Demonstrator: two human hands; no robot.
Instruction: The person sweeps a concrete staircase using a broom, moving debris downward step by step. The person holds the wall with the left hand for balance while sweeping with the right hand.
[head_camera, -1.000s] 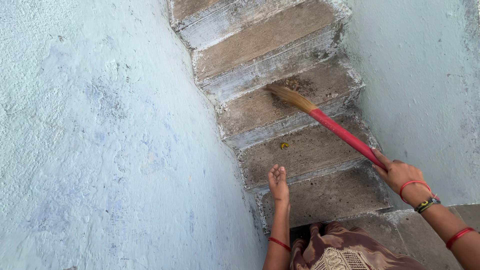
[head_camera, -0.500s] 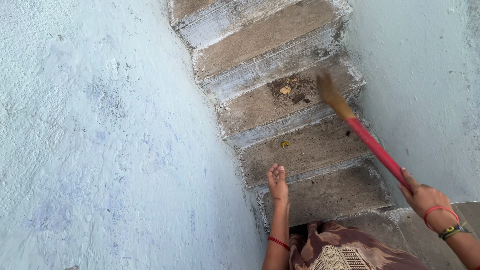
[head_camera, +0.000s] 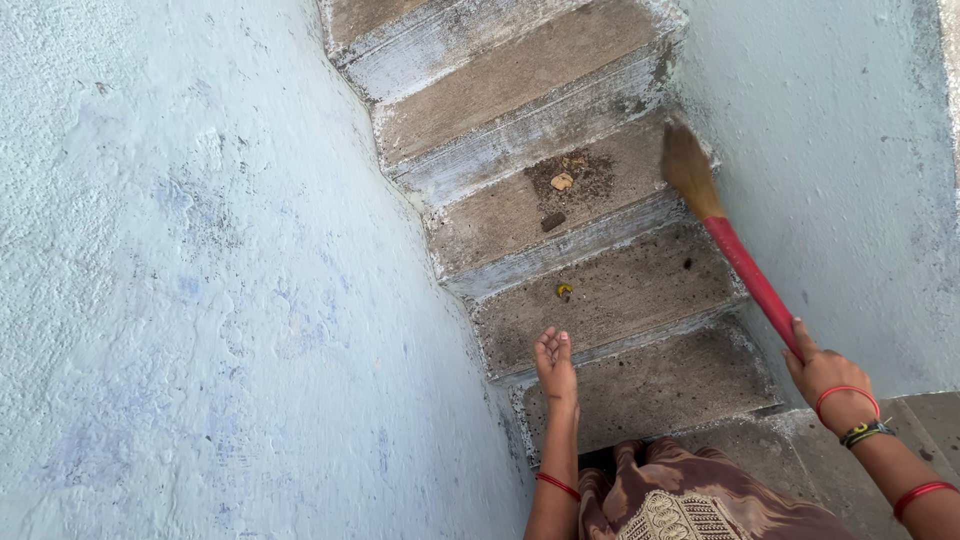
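Looking down through the head camera, I am seeing the right hand (head_camera: 825, 372) closing around the lower end of a broom (head_camera: 735, 255), fingers wrapped on its red handle. The broom is slanting up and away from that hand, its straw-coloured bristle head (head_camera: 686, 165) resting at the right end of a concrete step (head_camera: 520, 205), just beside the pale blue right wall (head_camera: 830, 150). The handle is looking smooth and bright red; the bristles are bunching into a narrow brown tuft.

The left hand (head_camera: 555, 362) is pressing on the edge of a lower step (head_camera: 640, 385), near the left wall (head_camera: 200, 280); it is holding nothing, though I cannot quite tell how far the fingers are curling. On the swept step a patch of dark dirt (head_camera: 570, 180) is lying with a small yellowish scrap in it, and a tiny yellow bit (head_camera: 565, 291) is sitting on the step below.

No packages, labels or signs are showing. The right forearm is being cut off by the frame's edge, and patterned brown cloth (head_camera: 690, 500) is hiding the lowest step's near part.
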